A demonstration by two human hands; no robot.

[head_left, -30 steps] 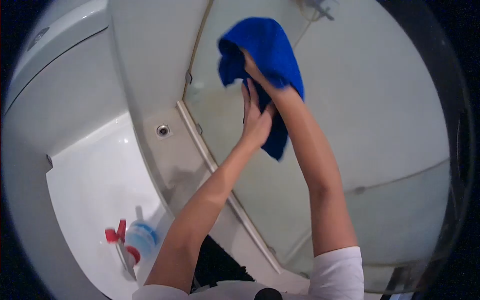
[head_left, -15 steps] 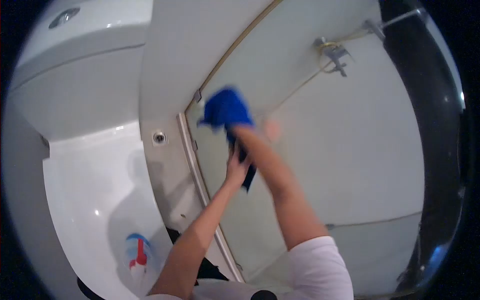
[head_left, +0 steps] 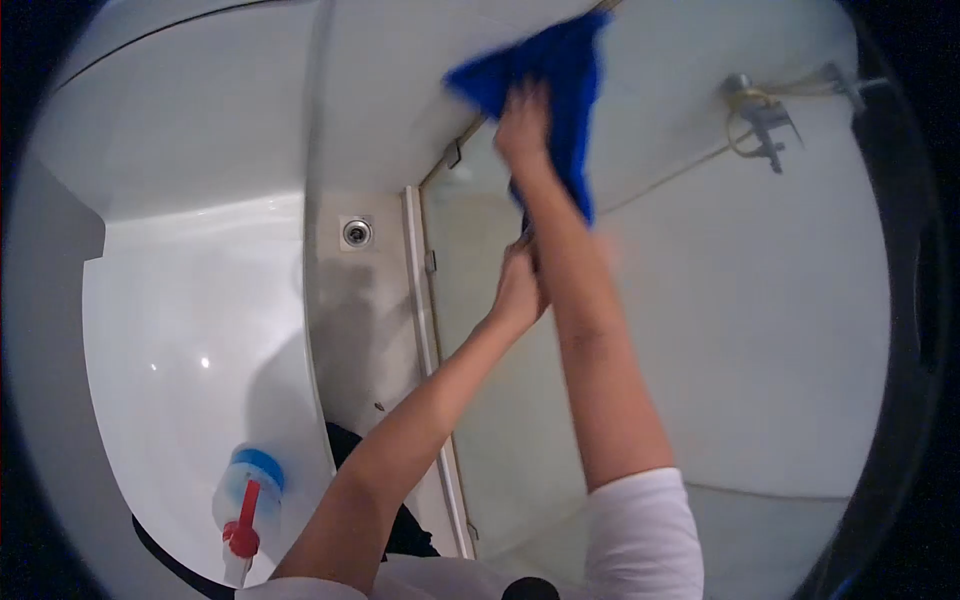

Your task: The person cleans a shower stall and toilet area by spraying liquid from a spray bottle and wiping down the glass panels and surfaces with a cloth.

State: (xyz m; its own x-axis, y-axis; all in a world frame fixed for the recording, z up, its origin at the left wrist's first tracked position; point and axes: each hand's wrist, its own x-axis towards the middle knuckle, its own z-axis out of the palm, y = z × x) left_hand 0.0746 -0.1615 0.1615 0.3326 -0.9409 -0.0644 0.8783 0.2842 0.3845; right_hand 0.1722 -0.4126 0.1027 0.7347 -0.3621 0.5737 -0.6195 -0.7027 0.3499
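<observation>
A blue cloth (head_left: 568, 110) is spread against the upper part of the glass shower panel (head_left: 700, 330). Pressed on the cloth's middle is my right hand (head_left: 525, 130), its fingers slightly blurred and gripping the fabric. Lower down, my left hand (head_left: 520, 285) is closed around the cloth's hanging end, partly covered by my right forearm. The cloth narrows between the two hands.
On the left, a spray bottle (head_left: 245, 505) with a red trigger and blue base stands on the white toilet lid (head_left: 190, 330). A floor drain (head_left: 356, 233) lies beside a raised sill (head_left: 420, 290). Beyond the glass are a shower mixer (head_left: 760, 120) and hose.
My right hand has moved up the glass with the cloth, which is now stretched wider. My left hand has also risen slightly. The camera view has shifted.
</observation>
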